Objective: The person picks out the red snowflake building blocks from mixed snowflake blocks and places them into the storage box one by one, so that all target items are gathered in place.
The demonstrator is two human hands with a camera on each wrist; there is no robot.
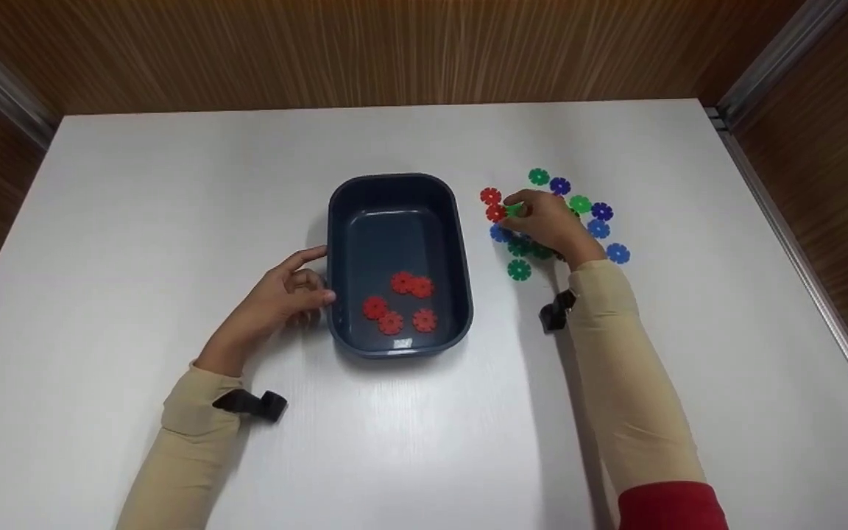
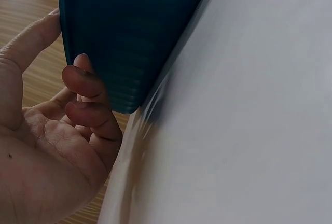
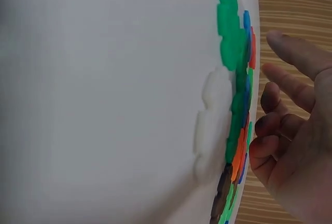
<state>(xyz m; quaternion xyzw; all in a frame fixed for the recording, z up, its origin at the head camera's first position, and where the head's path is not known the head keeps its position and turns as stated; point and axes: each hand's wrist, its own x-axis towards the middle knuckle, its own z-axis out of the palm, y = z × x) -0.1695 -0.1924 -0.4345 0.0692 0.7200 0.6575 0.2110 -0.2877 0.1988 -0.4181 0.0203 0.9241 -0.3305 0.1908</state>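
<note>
My left hand is at the left side of a dark blue rectangular tub. Its thumb and index fingertips touch the tub's outer wall, while the other fingers bend loosely beside it. Several red notched discs lie in the near part of the tub. To the right, my right hand hovers over a spread of coloured flower-shaped discs, thumb and index finger apart. Nearest those fingertips are red discs and a light green disc. The right wrist view shows the right hand with nothing between thumb and index finger.
Around the right hand lie green discs, blue discs and purple discs, some partly hidden by the hand. Everything stands on a white table. A wood-grain panel rises behind its far edge.
</note>
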